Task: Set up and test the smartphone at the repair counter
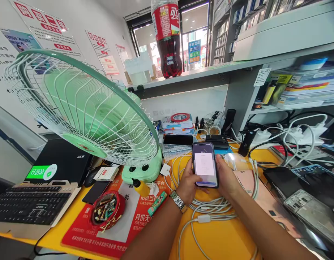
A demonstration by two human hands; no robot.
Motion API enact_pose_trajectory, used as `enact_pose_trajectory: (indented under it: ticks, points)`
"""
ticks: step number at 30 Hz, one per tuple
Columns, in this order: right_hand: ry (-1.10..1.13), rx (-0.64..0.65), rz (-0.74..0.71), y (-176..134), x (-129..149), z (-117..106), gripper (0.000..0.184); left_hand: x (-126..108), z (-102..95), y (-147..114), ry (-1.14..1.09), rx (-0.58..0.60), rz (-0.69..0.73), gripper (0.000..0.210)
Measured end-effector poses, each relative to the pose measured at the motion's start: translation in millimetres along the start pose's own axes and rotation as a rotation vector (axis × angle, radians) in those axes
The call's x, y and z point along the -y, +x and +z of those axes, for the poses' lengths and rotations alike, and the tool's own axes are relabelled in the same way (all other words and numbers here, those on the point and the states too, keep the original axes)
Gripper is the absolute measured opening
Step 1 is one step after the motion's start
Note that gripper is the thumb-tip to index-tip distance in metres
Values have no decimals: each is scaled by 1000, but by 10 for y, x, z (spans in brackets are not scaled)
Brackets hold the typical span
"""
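The phone (205,159) is in both hands, at the front of the person, over the yellow desk (218,242) and above the bundle of white cables (210,208). Its long axis goes away from the person, almost straight, with the far end leaning very slightly to the left. The top edge points to the back of the desk, the bottom edge points to the person, and the lit screen faces up toward the person.

The left hand (189,183), with a metal watch (178,201) at the wrist, is closed on the left edge, and its thumb lies over the lower part of the screen. The right hand (225,175) is closed on the right edge. Just beyond the top edge, a dark phone (178,139) lies crosswise, its long axis from left to right.
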State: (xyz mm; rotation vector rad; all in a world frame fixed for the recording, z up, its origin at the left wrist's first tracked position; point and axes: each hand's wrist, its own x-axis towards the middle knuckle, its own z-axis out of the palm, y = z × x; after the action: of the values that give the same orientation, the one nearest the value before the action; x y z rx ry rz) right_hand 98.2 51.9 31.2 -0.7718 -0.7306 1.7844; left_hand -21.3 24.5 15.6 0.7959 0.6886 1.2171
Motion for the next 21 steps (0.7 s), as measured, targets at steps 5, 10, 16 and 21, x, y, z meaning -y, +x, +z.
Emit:
enact_pose_trajectory:
  ticks: [5,10,16,21]
  points:
    - [19,-40,22,-16,21,37,44,20,35,2,77,-51,14,75]
    - [-3,12,19,-1,-10,-17,46,39,23,14,88,-74,21,65]
    - [-15,65,8,-3,-21,-25,51,41,1,11,40,-63,11,66]
    - [-31,108,35,1,-31,-35,56,34,2,10,17,-55,18,63]
